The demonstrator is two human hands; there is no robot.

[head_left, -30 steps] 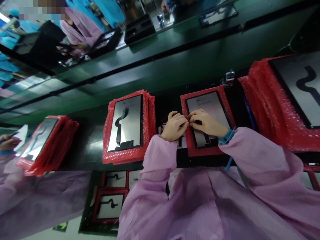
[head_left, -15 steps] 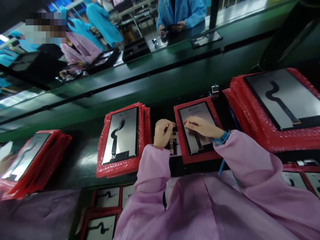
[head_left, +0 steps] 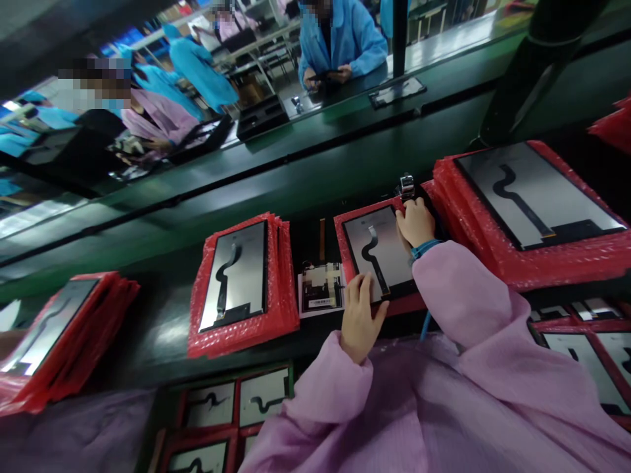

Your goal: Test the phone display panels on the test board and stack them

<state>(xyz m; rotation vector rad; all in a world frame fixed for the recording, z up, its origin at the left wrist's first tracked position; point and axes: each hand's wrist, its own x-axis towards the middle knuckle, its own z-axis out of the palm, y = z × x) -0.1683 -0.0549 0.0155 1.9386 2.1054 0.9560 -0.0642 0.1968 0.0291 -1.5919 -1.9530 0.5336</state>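
A display panel (head_left: 383,253) with a dark, curved flex cable lies on a red mat (head_left: 344,230) in front of me. My left hand (head_left: 362,318) rests at its lower left edge, fingers and thumb spread and touching the panel. At the upper right edge my right hand (head_left: 417,223) has its fingers bent around the side, partly hiding that corner. To the left of the panel lies a circuit board (head_left: 320,289) with a white border. A thin brownish strip (head_left: 322,240) lies just above the board.
Stacks of panels on red bubble wrap stand left (head_left: 290,295), right (head_left: 503,269) and far left (head_left: 106,322). A small metallic dispenser-like object (head_left: 406,186) sits behind the mat. Below the bench edge, red trays (head_left: 237,401) hold more panels. People work across the green bench (head_left: 296,174).
My left hand has moved right and down from above the circuit board to the panel's lower edge. My right hand has left the flex cable for the panel's upper right edge.
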